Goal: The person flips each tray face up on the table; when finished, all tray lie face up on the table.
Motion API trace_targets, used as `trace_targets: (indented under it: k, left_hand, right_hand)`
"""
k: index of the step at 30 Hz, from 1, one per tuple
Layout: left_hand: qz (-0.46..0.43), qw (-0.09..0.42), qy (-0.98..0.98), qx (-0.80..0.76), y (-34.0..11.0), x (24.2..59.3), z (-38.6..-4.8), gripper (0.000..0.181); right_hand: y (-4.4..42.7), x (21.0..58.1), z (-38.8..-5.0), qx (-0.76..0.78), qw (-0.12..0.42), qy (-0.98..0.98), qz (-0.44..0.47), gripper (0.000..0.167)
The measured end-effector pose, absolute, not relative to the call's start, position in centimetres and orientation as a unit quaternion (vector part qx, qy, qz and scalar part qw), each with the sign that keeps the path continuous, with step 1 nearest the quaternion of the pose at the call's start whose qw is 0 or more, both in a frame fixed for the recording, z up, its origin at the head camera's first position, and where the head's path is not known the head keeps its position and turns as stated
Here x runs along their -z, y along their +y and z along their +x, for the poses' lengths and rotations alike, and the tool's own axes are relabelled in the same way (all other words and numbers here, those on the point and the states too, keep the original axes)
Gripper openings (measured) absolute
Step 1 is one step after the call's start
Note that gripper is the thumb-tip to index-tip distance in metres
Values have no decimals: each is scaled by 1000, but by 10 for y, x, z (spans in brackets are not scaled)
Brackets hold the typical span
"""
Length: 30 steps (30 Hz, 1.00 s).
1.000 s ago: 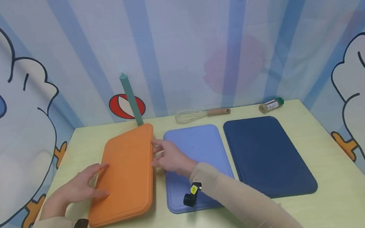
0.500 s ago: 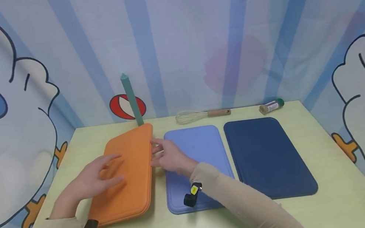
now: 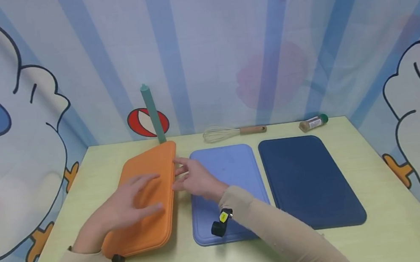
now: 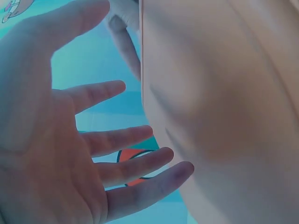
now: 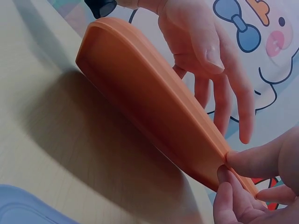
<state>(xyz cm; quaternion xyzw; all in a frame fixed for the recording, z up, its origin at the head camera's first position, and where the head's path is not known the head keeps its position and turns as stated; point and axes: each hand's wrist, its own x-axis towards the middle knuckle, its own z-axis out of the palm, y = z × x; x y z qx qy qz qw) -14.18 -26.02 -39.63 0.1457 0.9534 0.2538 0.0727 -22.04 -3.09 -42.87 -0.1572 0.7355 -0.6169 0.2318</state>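
Observation:
The orange placemat [image 3: 148,197], a stiff rounded rectangle, is tilted with its right edge raised off the table. At that raised edge my right hand [image 3: 199,179] pinches it between thumb and fingers; the right wrist view shows the grip on the rim [image 5: 154,79] closely. Over the mat's face hovers my left hand [image 3: 129,203], its fingers spread. In the left wrist view, the left hand's fingers [image 4: 135,175] point toward the orange surface and hold nothing. Beneath my right forearm lies a periwinkle placemat [image 3: 224,159], partly covered by the sleeve.
A navy placemat [image 3: 307,180] lies flat on the right. Along the table's back edge are a whisk [image 3: 233,132] with a wooden handle and a green-capped spice jar [image 3: 313,122]. A teal candle-like stick [image 3: 153,113] rises behind the orange mat, before the striped curtain [image 3: 210,62].
My left hand has moved rightward from the orange placemat's left edge to over its middle. The right hand keeps its pinch, and the mat stays tilted.

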Motion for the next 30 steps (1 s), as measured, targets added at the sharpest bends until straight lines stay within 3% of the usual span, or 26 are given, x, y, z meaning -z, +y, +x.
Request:
trace_targets:
  k: [30]
  left_hand:
    - [153,69,971,-171,-237,384,-137,125]
  right_hand:
    - [-37,419,-217,613,209,740,-181,84]
